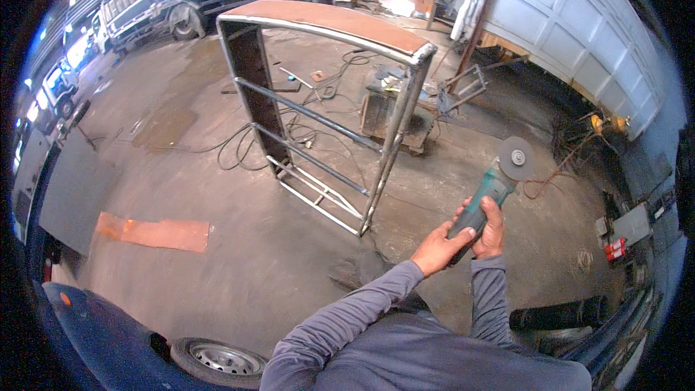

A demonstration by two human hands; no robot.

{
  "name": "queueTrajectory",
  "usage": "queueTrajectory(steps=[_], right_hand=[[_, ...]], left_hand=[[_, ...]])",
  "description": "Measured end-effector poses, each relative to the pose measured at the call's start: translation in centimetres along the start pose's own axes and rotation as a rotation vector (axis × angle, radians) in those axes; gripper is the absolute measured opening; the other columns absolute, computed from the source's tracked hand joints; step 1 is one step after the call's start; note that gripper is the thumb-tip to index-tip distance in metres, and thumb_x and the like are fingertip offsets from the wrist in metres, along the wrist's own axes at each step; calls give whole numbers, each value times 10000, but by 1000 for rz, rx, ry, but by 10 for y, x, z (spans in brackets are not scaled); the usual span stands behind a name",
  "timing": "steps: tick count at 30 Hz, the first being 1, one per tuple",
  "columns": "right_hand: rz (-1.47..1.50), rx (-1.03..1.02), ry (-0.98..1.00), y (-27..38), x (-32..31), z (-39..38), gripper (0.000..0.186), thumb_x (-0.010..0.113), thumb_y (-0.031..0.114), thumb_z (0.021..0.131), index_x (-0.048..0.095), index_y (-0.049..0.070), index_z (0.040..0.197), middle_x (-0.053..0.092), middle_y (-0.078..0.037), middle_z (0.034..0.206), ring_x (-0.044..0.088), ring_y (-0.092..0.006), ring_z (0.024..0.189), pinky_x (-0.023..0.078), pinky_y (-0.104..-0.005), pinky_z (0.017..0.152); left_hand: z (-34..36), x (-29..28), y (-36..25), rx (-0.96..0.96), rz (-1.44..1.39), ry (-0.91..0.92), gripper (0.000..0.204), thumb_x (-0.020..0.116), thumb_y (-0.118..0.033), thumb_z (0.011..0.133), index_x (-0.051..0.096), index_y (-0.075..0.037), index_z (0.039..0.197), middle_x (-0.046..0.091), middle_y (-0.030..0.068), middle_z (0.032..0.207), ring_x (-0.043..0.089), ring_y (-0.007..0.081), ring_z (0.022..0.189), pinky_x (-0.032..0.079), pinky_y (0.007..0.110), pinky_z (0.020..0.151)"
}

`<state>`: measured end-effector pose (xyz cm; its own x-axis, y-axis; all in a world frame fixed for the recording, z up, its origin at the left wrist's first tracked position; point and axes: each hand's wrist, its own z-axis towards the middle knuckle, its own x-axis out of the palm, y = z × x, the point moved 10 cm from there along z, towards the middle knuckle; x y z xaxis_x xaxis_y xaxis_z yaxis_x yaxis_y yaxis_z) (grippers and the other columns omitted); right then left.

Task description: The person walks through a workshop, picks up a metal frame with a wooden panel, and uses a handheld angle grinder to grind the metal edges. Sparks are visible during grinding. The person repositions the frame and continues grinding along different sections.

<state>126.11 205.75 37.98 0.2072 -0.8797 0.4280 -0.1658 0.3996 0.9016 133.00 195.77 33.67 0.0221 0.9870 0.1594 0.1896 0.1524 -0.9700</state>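
Note:
Both my hands grip an angle grinder [483, 206] with a teal and dark body, held up in front of me to the right. Its grey disc [516, 159] faces up at the far end of the tool. Around the rear of the body wraps my left hand [439, 247], closed. My right hand [491, 228] is closed around the middle, its thumb along the side. Ahead and to the left stands a tall welded frame of metal tubes [311, 114], apart from the grinder. A reddish-brown sheet [326, 22] covers its top.
A boxy machine [394, 119] with tools on top stands behind the frame, and cables [246, 152] coil on the floor. A reddish sheet [166, 235] lies at left. Near me are a wheel [221, 358] and a dark roll [557, 314]. A white truck body [565, 22] rises at right.

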Motion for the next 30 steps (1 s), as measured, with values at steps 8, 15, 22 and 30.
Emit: queueTrajectory(steps=[8,15,22,30], right_hand=[[152,-56,174,-5,10,-5,744,799,477,850,461,78,1379,645,-176,1184,685,-320,994,594,-525,872],[107,-174,87,11,36,-6,668,810,375,805,543,-21,1273,662,-198,1186,695,-331,957,590,-493,873],[75,-39,177,16,44,9,528,790,374,770,623,-11,1089,684,-153,943,687,-308,837,589,-446,800],[-106,2,156,28,26,57,545,797,333,777,594,-20,1138,653,-109,960,691,-244,825,608,-431,769]], left_hand=[[-23,-18,-19,138,244,-107,774,671,-559,915,539,41,1384,705,177,842,697,224,754,533,364,681],[-33,-16,-25,29,216,24,778,647,-549,940,464,-6,1467,714,178,897,700,253,819,541,376,756],[-5,-18,-25,187,167,-65,850,607,-614,932,445,37,1454,701,212,922,700,288,877,530,390,793],[32,-146,-36,188,243,10,662,617,-464,999,448,-18,1458,639,105,1190,617,178,1030,517,344,867]])
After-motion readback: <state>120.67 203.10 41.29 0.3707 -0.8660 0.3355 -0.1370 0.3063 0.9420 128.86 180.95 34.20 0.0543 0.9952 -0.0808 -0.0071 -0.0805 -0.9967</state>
